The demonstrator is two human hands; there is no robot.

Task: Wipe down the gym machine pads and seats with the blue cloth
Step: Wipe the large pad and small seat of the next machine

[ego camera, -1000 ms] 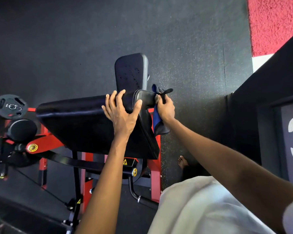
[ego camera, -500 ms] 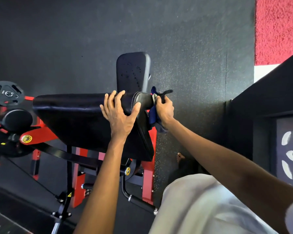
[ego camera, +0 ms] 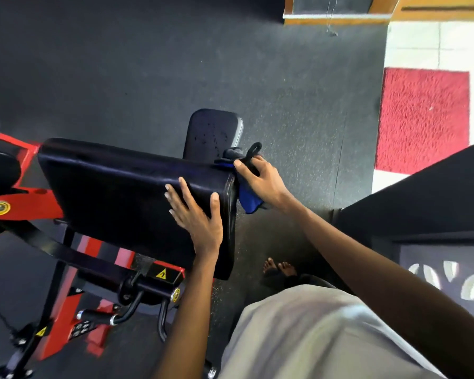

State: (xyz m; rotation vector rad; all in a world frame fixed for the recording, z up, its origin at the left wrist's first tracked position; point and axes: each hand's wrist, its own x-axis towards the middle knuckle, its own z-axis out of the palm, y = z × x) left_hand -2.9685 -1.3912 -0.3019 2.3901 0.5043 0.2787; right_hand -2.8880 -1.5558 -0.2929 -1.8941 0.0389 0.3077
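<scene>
A wide black arm pad (ego camera: 115, 187) slopes across the middle of the red-framed machine. Beyond it stands a smaller black seat pad (ego camera: 212, 132) with wet spots on it. My left hand (ego camera: 197, 214) rests on the pad's near right part, fingers spread flat and the thumb hooked over the right edge. My right hand (ego camera: 260, 179) grips the blue cloth (ego camera: 246, 198) against the pad's right end; the cloth hangs down below the hand, and a dark loop sticks up above it.
The red frame (ego camera: 25, 203) with levers and warning stickers sits under the pad at left. A dark cabinet (ego camera: 422, 198) stands close on the right. A red mat (ego camera: 422, 119) lies on white tiles at the far right. My bare feet (ego camera: 279, 269) stand on black rubber flooring.
My left hand slid from the pad's top ridge down onto its near face. My right hand with the cloth shifted up along the pad's right end. The view tilted.
</scene>
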